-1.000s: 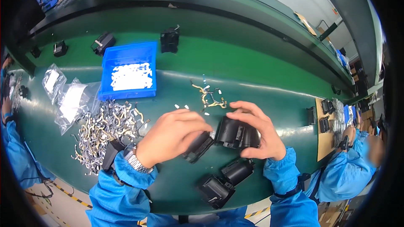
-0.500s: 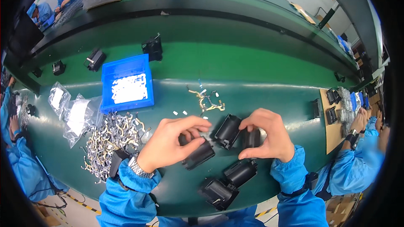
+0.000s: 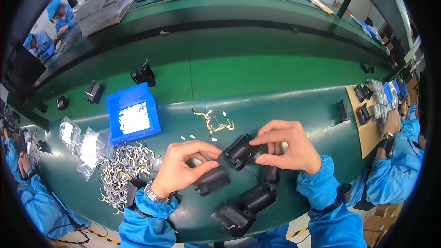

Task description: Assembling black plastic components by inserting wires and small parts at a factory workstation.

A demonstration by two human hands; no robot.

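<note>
Several black plastic housings with curved, half-round bodies lie on the green table in front of me. My right hand has its index finger and thumb at the right end of one black plastic housing, in a pinch. Across from it, my left hand is open, thumb and index finger apart, close to that housing's left end. Partly under the left hand lies another housing. A further one is partly covered by my right hand, and two more, a housing and a neighbouring housing, touch near the front edge.
Left of my hands is a pile of short wire harnesses, beside clear plastic bags and a blue bin of small white parts. A few loose harnesses lie ahead. Co-workers in blue sit at both sides and beyond the shelf.
The view has shifted, so the table things sit lower and further left. My right hand has closed in on the middle housing, fingers now at its end. The left hand stays beside it.
</note>
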